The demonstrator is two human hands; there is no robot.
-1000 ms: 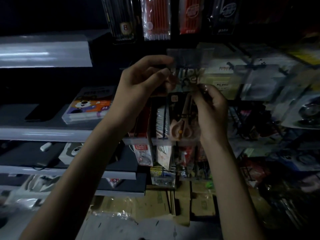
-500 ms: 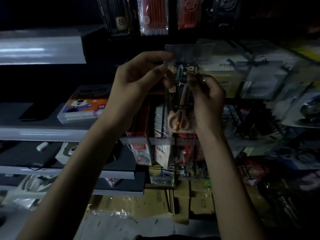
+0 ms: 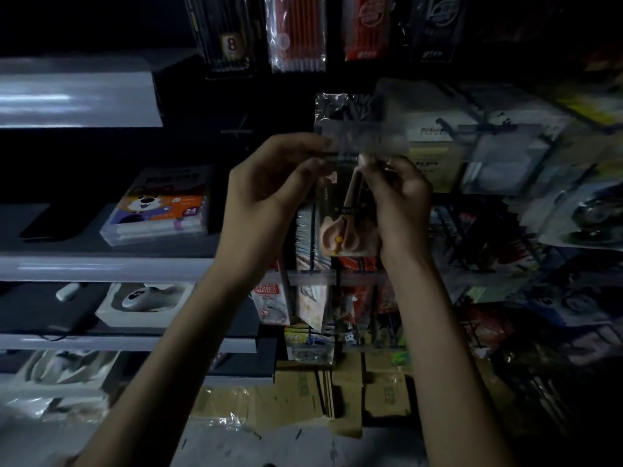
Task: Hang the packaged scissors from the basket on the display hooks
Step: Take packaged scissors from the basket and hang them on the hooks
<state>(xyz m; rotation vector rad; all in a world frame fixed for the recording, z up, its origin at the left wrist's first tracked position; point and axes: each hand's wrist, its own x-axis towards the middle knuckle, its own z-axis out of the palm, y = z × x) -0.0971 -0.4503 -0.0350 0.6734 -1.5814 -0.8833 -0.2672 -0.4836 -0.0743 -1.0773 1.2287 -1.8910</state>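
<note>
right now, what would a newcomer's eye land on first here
At the centre, the left hand and right hand pinch the top of a scissors pack under a clear tag. A bright marker box lies on the shelf to their left; a red pencil pack hangs at the top.

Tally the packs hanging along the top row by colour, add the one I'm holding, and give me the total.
Dark packs: 2
Red packs: 2
Scissors pack, held: 1
Total: 5
</note>
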